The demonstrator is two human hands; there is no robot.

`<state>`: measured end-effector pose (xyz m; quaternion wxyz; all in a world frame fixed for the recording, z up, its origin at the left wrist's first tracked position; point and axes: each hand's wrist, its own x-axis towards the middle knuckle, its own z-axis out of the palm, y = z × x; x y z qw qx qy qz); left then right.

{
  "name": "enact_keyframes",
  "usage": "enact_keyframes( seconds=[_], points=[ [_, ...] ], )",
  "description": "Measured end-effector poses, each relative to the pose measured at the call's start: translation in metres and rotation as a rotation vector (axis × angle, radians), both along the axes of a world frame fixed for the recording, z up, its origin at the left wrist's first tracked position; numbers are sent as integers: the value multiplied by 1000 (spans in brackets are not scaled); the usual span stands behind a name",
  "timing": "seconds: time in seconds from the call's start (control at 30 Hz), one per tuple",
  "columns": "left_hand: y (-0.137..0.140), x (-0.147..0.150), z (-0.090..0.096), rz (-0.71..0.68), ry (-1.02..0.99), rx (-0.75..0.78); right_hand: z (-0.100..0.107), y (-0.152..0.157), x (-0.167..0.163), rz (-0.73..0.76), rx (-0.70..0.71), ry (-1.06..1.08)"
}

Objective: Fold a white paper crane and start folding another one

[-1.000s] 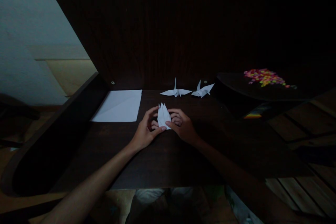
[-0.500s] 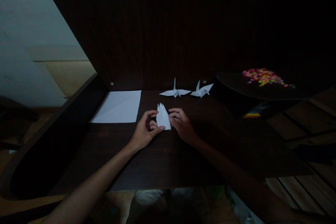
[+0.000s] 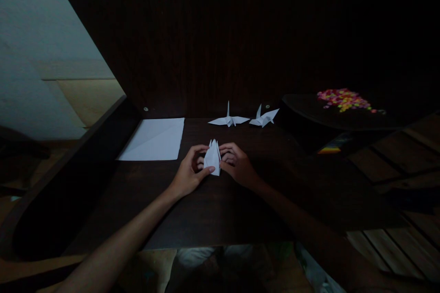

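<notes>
Between my two hands is a small folded piece of white paper, its narrow points facing away from me. My left hand grips its left side, thumb lying across the lower front. On the right edge, my right hand pinches the paper with thumb and curled fingers. Beyond the hands, two white origami cranes stand on the dark desk: one crane with wings spread flat, another crane to its right, turned at an angle.
White paper sheets with a diagonal crease lie on the desk at left. On a raised dark shelf at right sits a pile of small colourful pieces. A dark side panel borders the left, and a tall back panel rises behind.
The folded paper has turned slightly and come a little nearer to me, its points now more upright. My right hand has closed in along its right edge.
</notes>
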<state>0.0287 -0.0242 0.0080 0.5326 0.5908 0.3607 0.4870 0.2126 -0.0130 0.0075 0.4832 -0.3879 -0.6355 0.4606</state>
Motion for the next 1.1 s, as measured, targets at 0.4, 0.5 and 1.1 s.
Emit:
enact_keyframes(
  seconds=[0.4, 0.5, 1.1],
  points=[
    [-5, -2, 5, 39, 215, 160, 10, -4, 1, -164, 194, -261],
    [-5, -1, 4, 46, 230, 150, 12, -6, 0, -196, 221, -292],
    [-1, 2, 0, 27, -19, 23, 11, -8, -3, -44, 94, -211]
  ],
)
